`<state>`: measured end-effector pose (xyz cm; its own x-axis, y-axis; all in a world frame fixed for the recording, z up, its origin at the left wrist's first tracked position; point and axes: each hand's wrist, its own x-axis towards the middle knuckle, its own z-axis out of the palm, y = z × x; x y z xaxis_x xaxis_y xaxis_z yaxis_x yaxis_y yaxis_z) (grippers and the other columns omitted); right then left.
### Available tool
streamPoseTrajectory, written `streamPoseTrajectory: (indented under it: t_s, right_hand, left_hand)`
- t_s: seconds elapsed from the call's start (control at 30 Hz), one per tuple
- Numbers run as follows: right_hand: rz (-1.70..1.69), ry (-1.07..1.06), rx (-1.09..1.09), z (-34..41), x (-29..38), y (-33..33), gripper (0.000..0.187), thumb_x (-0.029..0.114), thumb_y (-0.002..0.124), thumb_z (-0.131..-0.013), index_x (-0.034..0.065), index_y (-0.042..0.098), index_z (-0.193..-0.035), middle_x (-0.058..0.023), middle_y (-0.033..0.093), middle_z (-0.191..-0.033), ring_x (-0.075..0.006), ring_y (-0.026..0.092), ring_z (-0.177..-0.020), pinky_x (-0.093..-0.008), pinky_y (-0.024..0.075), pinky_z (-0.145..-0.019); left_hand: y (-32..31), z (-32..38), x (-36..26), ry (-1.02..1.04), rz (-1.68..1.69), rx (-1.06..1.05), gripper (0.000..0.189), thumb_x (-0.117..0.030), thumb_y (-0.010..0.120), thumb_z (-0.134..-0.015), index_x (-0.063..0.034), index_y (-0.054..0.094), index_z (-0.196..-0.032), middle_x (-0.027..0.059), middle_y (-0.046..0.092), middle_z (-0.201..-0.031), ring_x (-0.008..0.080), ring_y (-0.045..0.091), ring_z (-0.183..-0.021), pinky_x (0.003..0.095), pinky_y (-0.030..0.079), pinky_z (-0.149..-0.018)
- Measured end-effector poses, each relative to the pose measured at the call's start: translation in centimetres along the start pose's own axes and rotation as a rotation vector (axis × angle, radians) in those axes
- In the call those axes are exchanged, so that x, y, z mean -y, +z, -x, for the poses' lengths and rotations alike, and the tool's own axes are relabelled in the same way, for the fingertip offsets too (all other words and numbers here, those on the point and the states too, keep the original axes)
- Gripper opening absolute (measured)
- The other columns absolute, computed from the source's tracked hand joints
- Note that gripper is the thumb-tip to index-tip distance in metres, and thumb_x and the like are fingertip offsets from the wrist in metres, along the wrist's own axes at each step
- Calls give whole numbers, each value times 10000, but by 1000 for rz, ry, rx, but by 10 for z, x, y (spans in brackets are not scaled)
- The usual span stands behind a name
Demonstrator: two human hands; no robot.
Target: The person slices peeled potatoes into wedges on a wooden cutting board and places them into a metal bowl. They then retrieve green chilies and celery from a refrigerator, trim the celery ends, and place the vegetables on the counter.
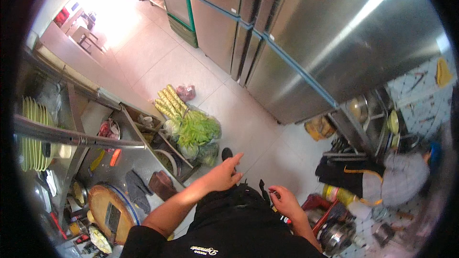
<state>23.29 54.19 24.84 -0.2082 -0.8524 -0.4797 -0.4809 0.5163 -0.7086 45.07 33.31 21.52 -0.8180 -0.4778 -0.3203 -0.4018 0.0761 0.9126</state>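
Observation:
My left hand [226, 172] is held out in front of my black shirt, palm down, its fingers apart and nothing in it. Beyond it on the tiled floor lie leafy green vegetables [199, 127] with thick pale stalks [170, 101], partly in clear plastic bags. One dark shoe [226, 153] shows beside the hand. My right hand [285, 199] hangs at my right side with loosely curled fingers, near a black strap [262, 188]; I see nothing held in it.
Steel refrigerators [304, 43] line the right. On the left, a steel counter [107, 165] holds a round chopping board [107, 215] with a cleaver [113, 216], and green plates [34, 132] stand in a rack. A person in grey checked clothing [405, 179] is low at the right, near pots [337, 234].

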Motion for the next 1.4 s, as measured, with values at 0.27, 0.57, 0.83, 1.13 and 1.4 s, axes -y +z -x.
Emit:
streamPoseTrajectory:
  t_s: [0.27, 0.57, 0.83, 1.13, 1.4]
  right_hand:
    - [-70, -18, -72, -144, 1, -128, 250, 131, 622, -942, 12, 660, -1159, -168, 686, -1062, -277, 686, -928, -353, 543, -814]
    - [-96, -9, 124, -279, -7, -206, 224, 107, 613, -936, 21, 669, -1135, -132, 702, -1031, -216, 692, -904, -321, 540, -806]
    - [31, 155, 144, -332, -26, -237, 268, 83, 612, -931, 30, 661, -1190, -127, 724, -1064, -224, 703, -920, -334, 554, -821]
    - [43, 159, 335, -413, 29, -190, 290, 114, 601, -949, 11, 643, -1216, -150, 705, -1106, -241, 694, -948, -344, 544, -839]
    - [341, -43, 451, -514, 108, -139, 289, 157, 601, -942, 43, 651, -1203, -172, 680, -1105, -320, 677, -926, -393, 544, -825]
  left_hand:
    - [-192, -258, -55, 25, -200, -236, 768, -321, 591, -982, -4, 205, -1566, 275, 411, -1521, 381, 457, -1383, 411, 372, -1154]
    - [-325, -505, 40, -80, 118, -674, 795, -268, 587, -954, 10, 174, -1574, 276, 444, -1504, 349, 441, -1406, 375, 363, -1150]
    - [-336, -582, 92, 156, 283, -631, 497, -98, 647, -820, -22, 550, -1301, 207, 621, -1305, 326, 559, -1265, 392, 429, -1060]
    - [-437, -344, 75, -384, 599, -614, 543, -400, 532, -941, -52, 567, -1357, 110, 674, -1182, 225, 638, -1046, 337, 498, -937]
    - [-556, -286, 169, -506, -462, -994, 798, -609, 658, -877, 24, 537, -1348, 269, 687, -1136, 402, 670, -1069, 452, 519, -926]
